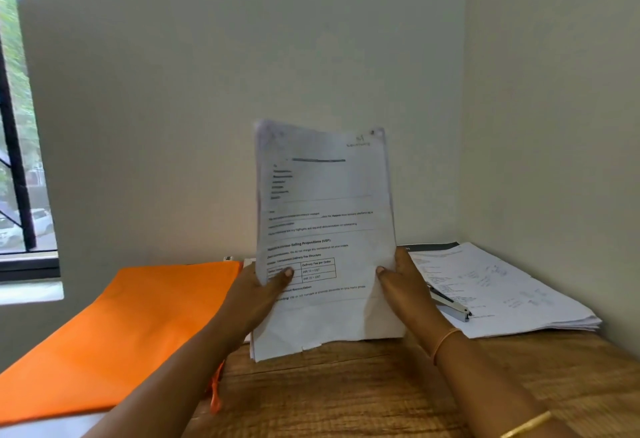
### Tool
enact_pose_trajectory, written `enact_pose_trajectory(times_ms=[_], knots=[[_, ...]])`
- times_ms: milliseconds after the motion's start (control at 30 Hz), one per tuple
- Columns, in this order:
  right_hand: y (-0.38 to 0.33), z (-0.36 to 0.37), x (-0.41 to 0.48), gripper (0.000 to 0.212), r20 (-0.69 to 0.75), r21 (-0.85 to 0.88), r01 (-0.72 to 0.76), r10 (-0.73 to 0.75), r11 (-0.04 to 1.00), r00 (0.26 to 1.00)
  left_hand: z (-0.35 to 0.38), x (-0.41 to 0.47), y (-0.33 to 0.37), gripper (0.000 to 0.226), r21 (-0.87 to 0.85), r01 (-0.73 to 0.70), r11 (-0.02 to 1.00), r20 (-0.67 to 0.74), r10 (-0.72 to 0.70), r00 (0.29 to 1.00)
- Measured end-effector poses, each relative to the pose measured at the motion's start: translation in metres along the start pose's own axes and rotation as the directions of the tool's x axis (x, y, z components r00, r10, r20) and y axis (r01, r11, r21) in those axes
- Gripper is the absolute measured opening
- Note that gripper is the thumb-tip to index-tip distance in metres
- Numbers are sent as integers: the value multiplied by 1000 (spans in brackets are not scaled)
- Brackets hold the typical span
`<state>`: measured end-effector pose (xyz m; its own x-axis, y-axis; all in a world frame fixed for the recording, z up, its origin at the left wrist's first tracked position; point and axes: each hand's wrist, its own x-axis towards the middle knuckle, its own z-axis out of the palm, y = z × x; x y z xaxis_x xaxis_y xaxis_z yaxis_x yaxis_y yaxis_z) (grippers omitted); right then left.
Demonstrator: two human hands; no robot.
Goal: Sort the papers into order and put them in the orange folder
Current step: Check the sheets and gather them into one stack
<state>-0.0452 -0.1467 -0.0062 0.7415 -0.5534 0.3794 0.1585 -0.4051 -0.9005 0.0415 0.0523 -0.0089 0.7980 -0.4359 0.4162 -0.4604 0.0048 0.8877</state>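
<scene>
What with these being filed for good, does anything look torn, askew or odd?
The bottom edge of the papers, held upright by the left hand and right hand, is ragged, with a small tear, and the sheets sit uneven. Nothing else stands out.

Soft daylight comes in from the black-framed window (24,160) at the left, blown out white at its top; the plain pale wall (242,56) is evenly and rather dimly lit; the sheaf of printed white papers (325,229) is smeared, its upper lines unreadable; wide-angle distortion bows the window's bars.
</scene>
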Motion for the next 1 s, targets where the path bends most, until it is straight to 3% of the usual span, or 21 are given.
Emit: enact_pose_trajectory(times_ms=[100, 167, 300, 367, 433, 533, 633, 700, 767, 867, 1000], knots=[[4, -1, 0, 33, 27, -18, -39, 39, 999, 999, 1, 2, -6, 18, 116, -2, 993, 7, 1, 1000], [6, -2, 2, 24, -2, -3, -71, 71, 997, 997, 0, 4, -8, 16, 126, -7, 992, -38, 12, 999], [6, -4, 7, 24, -76, 49, -155, 158, 987, 984, 0, 6, -8, 19, -100, 23, 995, -201, -43, 979], [3, -2, 3, 29, -2, 268, -275, 286, 923, 958, 2, 5, -5, 26, -228, 18, 974, -246, -76, 966], [1, 3, -5, 26, 161, 457, -413, 384, 788, 909, 8, 1, -2, 31, -331, 8, 944, -255, -98, 962], [-4, 16, -19, 22, 375, 505, -530, 380, 681, 845, 24, -10, 4, 33, -468, 19, 884, -204, -129, 970], [-12, 25, -32, 13, 341, 602, -486, 347, 634, 874, 36, -22, 10, 27, -508, 67, 859, -158, -170, 973], [-14, 19, -36, 17, 214, 593, -366, 298, 717, 930, 36, -28, 14, 30, -543, 54, 838, -150, -160, 976], [-11, 2, -38, 22, 88, 478, -235, 220, 846, 972, 24, -32, 17, 32, -615, 9, 788, -203, -169, 964], [-7, -36, -41, 22, -24, 324, -134, 150, 937, 988, -10, -34, 21, 28, -669, -68, 740, -278, -164, 947], [-4, -71, -40, 20, -74, 232, -83, 103, 969, 992, -42, -37, 26, 31, -356, 42, 934, -203, -121, 972]])
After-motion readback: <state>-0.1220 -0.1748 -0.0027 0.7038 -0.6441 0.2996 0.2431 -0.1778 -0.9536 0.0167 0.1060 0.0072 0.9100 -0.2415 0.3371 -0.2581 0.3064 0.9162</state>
